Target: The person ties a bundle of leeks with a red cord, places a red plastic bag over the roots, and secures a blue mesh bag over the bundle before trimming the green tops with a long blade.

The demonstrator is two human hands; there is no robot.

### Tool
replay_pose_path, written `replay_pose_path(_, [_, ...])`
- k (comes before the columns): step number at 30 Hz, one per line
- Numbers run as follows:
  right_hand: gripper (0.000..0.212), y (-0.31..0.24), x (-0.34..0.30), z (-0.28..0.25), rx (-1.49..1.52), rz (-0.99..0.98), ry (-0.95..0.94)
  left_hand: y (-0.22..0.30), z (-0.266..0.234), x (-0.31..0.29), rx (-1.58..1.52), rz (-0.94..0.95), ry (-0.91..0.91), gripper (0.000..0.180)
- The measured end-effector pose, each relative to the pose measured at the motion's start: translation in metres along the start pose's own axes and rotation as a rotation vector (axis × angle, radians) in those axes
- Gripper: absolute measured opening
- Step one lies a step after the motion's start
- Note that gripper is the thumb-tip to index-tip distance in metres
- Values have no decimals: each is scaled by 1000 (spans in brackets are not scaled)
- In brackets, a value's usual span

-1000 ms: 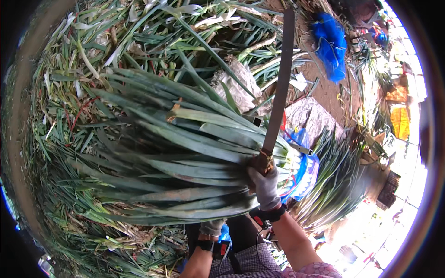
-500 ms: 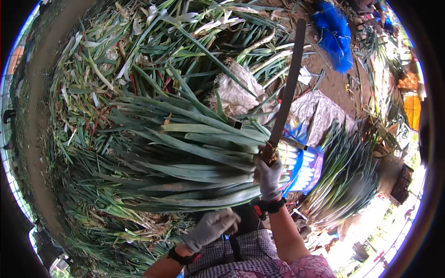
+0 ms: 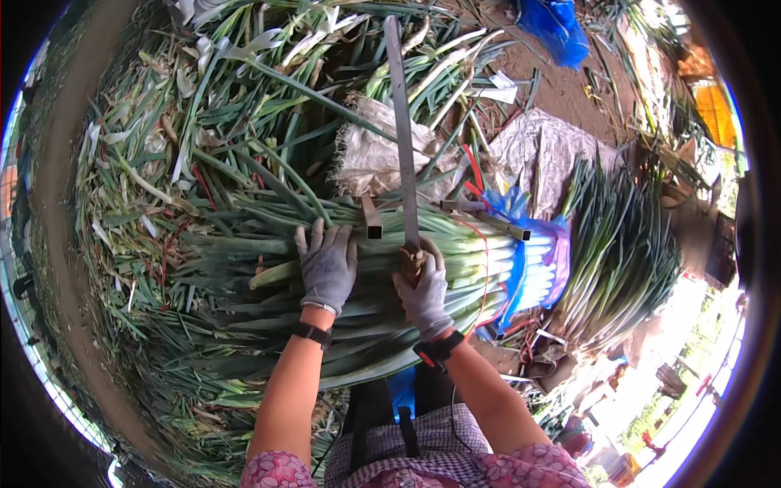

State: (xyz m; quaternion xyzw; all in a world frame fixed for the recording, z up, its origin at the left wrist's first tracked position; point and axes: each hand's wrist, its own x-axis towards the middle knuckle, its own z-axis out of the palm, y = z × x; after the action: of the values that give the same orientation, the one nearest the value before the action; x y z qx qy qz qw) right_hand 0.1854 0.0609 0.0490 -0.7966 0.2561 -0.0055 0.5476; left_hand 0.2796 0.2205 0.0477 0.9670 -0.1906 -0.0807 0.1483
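Observation:
A big bundle of long green onions (image 3: 366, 350) lies crosswise before me, leaves to the left and white stems to the right. A red tie (image 3: 486, 281) rings it, and blue plastic (image 3: 514, 281) wraps the stem end. My gloved left hand (image 3: 328, 264) rests flat on the leaves, fingers spread. In my gloved right hand (image 3: 425, 297) is a long, narrow-bladed knife (image 3: 400, 122), its dark blade pointing away from me. That fist is over the middle of the bundle, right of my left hand; the knife's brown handle is partly hidden by the fingers.
Square metal bar ends (image 3: 373, 221) stick up at the bundle's far side. Beyond are a crumpled whitish sack (image 3: 382, 154) and a grey sheet (image 3: 545, 150). Loose onion trimmings (image 3: 146, 195) heap up at left; more green onions (image 3: 618, 260) lie at right. Blue netting (image 3: 557, 32) lies far off.
My left hand has moved from near my lap up onto the leaves and opened out. My right hand has shifted left with the knife, whose blade has swung leftward.

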Motion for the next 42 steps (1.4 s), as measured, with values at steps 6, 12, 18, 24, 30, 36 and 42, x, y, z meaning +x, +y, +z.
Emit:
replay_pose_path(6, [44, -10, 13, 26, -309, -214, 59, -26, 20, 13, 38, 23, 64, 28])
replay_pose_path(12, [51, -12, 15, 16, -322, -163, 60, -25, 21, 18, -5, 49, 15, 27])
replay_pose_path(18, [43, -61, 0, -20, -108, -83, 5, -30, 20, 19, 72, 40, 16, 25])
replay_pose_path(24, [67, -127, -61, -50, -91, 245, -337, -44, 6, 31, -27, 93, -90, 21])
replay_pose_path(30, [71, -172, -81, -39, -285, 166, -445, -59, -3, 25, -60, 89, -60, 22])
replay_pose_path(36, [64, -196, -66, -20, -567, 387, -503, -56, -7, 23, -55, -4, -67, 25])
replay_pose_path(42, [65, -199, -60, -9, -627, 460, -533, -63, -1, 25, -93, -7, -135, 30])
